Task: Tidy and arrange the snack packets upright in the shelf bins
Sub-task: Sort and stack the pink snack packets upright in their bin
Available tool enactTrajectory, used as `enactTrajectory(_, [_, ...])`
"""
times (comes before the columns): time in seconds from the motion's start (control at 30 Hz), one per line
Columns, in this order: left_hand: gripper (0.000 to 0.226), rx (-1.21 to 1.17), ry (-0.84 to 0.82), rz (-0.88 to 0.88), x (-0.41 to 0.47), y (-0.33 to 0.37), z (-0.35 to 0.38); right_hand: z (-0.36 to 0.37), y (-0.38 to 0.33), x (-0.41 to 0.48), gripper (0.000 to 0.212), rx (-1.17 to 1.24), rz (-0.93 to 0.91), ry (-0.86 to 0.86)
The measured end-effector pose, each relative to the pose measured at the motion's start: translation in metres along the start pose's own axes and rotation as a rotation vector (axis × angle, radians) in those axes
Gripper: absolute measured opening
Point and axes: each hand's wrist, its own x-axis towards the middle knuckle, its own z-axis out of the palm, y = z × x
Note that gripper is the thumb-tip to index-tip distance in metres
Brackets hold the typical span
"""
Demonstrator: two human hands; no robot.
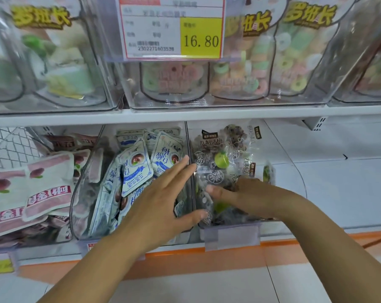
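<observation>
On the lower shelf three clear bins stand side by side. The right bin (pixel 294 178) holds clear packets of dark plums (pixel 215 158) with green fruit prints. My right hand (pixel 244 195) is inside it, fingers curled on those packets at the front. The middle bin (pixel 75 193) holds blue-and-white packets (pixel 137 169), lying jumbled and tilted. My left hand (pixel 163 197) lies flat with fingers spread over that bin's right side, its thumb near the divider wall.
A left bin holds pink-and-white packets (pixel 32 189) lying flat and spilling over. The upper shelf carries clear bins of coloured ring sweets (pixel 250 68) and a price tag reading 16.80 (pixel 174 29). Bare white shelf (pixel 349 182) lies to the right.
</observation>
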Motion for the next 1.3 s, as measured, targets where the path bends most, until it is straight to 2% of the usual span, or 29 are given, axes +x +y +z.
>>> enactTrajectory(0.03, [0.087, -0.004, 0.000, -0.002, 0.000, 0.000, 0.000, 0.000, 0.002, 0.002, 0.084, 0.036, 0.010, 0.008])
enactTrajectory(0.1, [0.087, -0.009, -0.004, 0.001, 0.000, 0.000, 0.000, 0.006, 0.006, 0.010, 0.100, -0.007, 0.018, 0.174])
enactTrajectory(0.17, [0.086, -0.014, -0.001, 0.011, 0.000, 0.000, 0.000, 0.014, 0.008, 0.020, 0.097, -0.160, -0.029, 0.397])
enactTrajectory(0.2, [0.086, -0.015, 0.002, 0.013, 0.001, 0.000, 0.001, 0.016, 0.008, 0.025, 0.097, -0.204, -0.047, 0.433])
enactTrajectory(0.33, [0.089, -0.021, 0.001, 0.008, 0.001, -0.001, 0.000, 0.014, 0.014, 0.032, 0.125, -0.091, -0.010, 0.223])
enactTrajectory(0.37, [0.089, -0.024, 0.001, 0.010, 0.001, -0.001, 0.000, 0.015, 0.015, 0.031, 0.128, -0.116, -0.017, 0.216])
enactTrajectory(0.47, [0.086, -0.028, 0.011, 0.029, 0.002, -0.002, 0.002, 0.017, 0.014, 0.029, 0.121, -0.270, -0.064, 0.329])
enactTrajectory(0.57, [0.086, -0.035, 0.016, 0.035, 0.002, -0.002, 0.004, 0.013, 0.020, 0.033, 0.111, -0.092, -0.166, 0.340])
enactTrajectory(0.77, [0.086, -0.055, 0.025, 0.044, 0.002, -0.003, 0.005, 0.013, 0.025, 0.044, 0.118, 0.364, -0.267, 0.164])
enactTrajectory(0.83, [0.087, -0.061, 0.022, 0.046, 0.003, -0.003, 0.006, 0.015, 0.022, 0.045, 0.122, 0.375, -0.260, 0.092])
enactTrajectory(0.9, [0.086, -0.063, 0.015, 0.045, 0.003, -0.002, 0.005, 0.021, 0.015, 0.045, 0.131, 0.285, -0.225, 0.024])
enactTrajectory(0.97, [0.085, -0.079, 0.022, 0.046, 0.003, -0.002, 0.004, 0.029, 0.010, 0.046, 0.133, 0.252, -0.225, 0.079])
enactTrajectory(1.13, [0.085, -0.061, 0.038, 0.050, 0.000, -0.005, 0.003, 0.015, 0.014, 0.042, 0.117, 0.538, -0.310, 0.290])
enactTrajectory(1.3, [0.086, -0.044, 0.053, 0.053, 0.000, -0.006, 0.004, -0.025, 0.021, 0.029, 0.108, 0.625, -0.349, 0.491])
